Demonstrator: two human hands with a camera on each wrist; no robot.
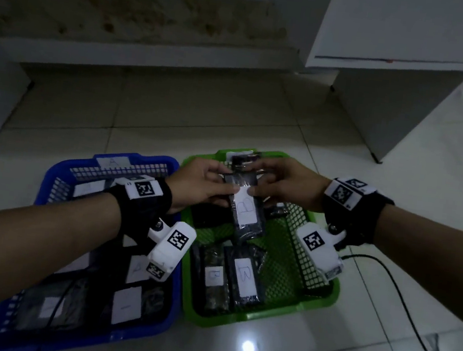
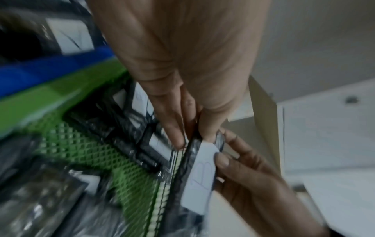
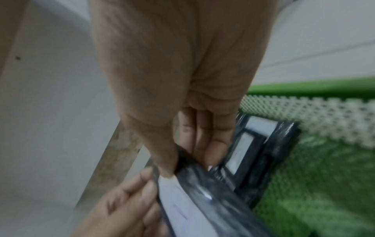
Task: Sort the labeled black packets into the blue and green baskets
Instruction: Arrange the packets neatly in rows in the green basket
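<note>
Blue plastic basket (image 1: pixel 48 182): A-labelled black packets. Green mesh basket (image 1: pixel 318 291): B-labelled packets. Black B-labelled packet (image 1: pixel 248 209) is pinched by left hand (image 1: pixel 200 184) and right hand (image 1: pixel 284 184) above green basket; thumb grip on its label shown by wrist views.

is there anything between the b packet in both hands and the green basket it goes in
Nothing visible blocks it. Both the left hand and right hand pinch the B packet directly above the green basket. Bare mesh lies beneath it; other B packets sit nearer the front.

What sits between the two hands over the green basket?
In the head view, one black packet with a white B label; the left hand and right hand pinch its far end above the green basket.
</note>
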